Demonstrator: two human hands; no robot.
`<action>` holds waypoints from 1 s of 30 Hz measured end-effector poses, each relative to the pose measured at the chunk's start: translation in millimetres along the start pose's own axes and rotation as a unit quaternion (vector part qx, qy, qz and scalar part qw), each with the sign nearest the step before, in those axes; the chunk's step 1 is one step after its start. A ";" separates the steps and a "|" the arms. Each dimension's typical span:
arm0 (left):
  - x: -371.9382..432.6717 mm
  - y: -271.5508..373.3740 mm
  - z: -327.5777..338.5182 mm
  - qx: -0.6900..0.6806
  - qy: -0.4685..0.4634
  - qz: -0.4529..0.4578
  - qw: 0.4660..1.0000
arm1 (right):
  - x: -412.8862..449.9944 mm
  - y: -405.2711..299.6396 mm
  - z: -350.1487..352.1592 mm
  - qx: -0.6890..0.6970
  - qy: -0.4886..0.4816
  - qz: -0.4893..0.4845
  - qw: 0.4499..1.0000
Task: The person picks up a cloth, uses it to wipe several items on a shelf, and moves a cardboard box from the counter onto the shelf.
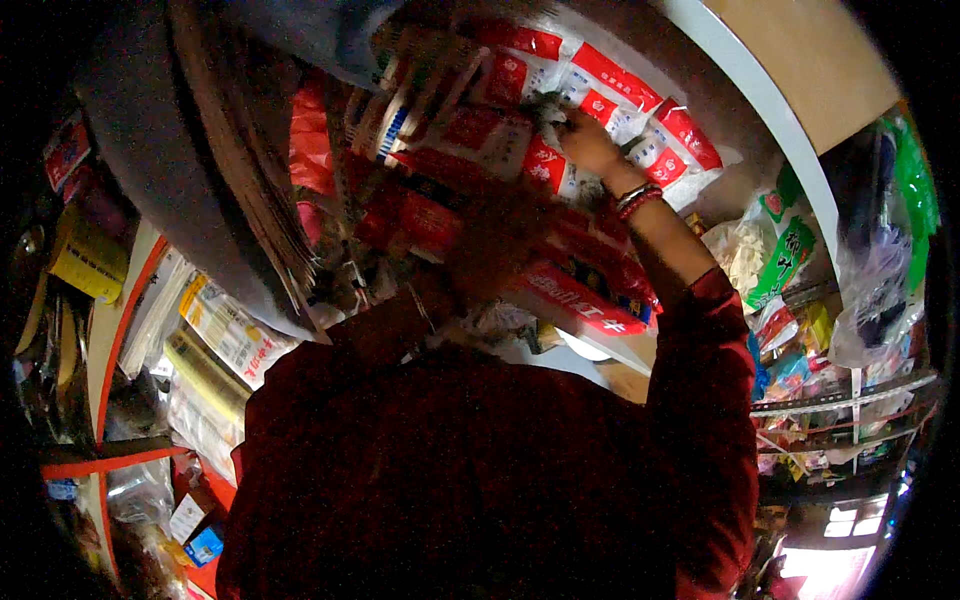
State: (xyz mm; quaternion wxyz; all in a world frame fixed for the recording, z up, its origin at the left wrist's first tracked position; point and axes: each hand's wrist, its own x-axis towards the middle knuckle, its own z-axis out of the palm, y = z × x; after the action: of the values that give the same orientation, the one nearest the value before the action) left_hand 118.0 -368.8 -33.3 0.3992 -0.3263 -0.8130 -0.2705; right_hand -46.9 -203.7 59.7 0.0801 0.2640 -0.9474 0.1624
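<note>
My right hand [592, 146] reaches up among several red-and-white plastic packets [664, 161], a beaded bracelet on its wrist. Its fingers are curled against a packet's edge, with a small greyish patch at the fingertips; shadow and blur hide whether they grip anything. Below the packets lie darker red packages [427, 217] and a long red-and-white package [577, 300] bearing writing. My left forearm [382, 322] extends into deep shadow over these packages. The left hand seems to be a dark, blurred shape [495, 240] there, and its fingers cannot be made out.
Stacked flat brown sheets [232, 150] rise on the left beside a grey surface [142, 127]. Wrapped packages [232, 322] fill a red-edged shelf [127, 337] at lower left. On the right are a green-and-clear bag [780, 247], a white curved edge [795, 127] and a perforated metal rail [840, 397].
</note>
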 end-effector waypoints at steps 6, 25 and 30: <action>0.8 -2.8 -9.9 -0.021 -0.008 -0.003 1.000 | 18.5 -52.2 65.0 -0.018 0.087 -0.319 0.944; -26.9 -48.5 -64.2 0.031 -0.011 -0.131 0.991 | -35.9 -63.6 64.5 -0.099 0.064 -0.280 0.953; -15.7 -42.5 -44.5 0.010 -0.028 -0.097 0.995 | -20.2 1.9 30.4 0.024 0.125 0.033 0.991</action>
State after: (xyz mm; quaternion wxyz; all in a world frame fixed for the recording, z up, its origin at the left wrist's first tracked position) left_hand 114.7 -432.1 -30.0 0.3518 -0.2495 -0.8542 -0.2903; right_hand -32.8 -203.3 26.0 0.1867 0.2124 -0.9338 0.2192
